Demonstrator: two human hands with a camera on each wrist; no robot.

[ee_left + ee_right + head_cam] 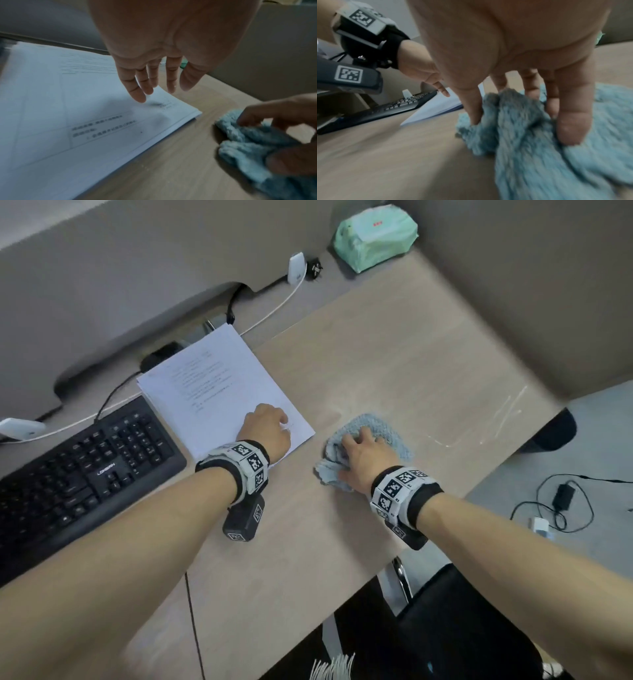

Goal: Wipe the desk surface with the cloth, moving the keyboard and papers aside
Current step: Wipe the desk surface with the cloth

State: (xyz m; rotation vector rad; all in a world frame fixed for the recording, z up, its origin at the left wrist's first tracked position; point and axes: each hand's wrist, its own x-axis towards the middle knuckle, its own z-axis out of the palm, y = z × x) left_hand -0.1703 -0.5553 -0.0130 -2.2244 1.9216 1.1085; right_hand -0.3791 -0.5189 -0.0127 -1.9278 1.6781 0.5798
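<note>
A light blue fluffy cloth (387, 429) (248, 148) (530, 162) lies bunched on the wooden desk (394, 354). My right hand (363, 446) (522, 127) is on top of it, with thumb and fingers dug into the bunched folds. A stack of white printed papers (212, 385) (68, 108) (436, 106) lies just left of the cloth. My left hand (274, 422) (154, 92) is over the stack's near right corner, its fingers straight and at the top sheet. The black keyboard (78, 470) (393, 108) sits left of the papers.
A green wipes pack (375, 236) stands in the far corner beside a white adapter (296, 268) with cables. Grey partition walls close the back and right. Pale streaks (507, 412) mark the desk's right side. A dark chair (462, 628) is below the front edge.
</note>
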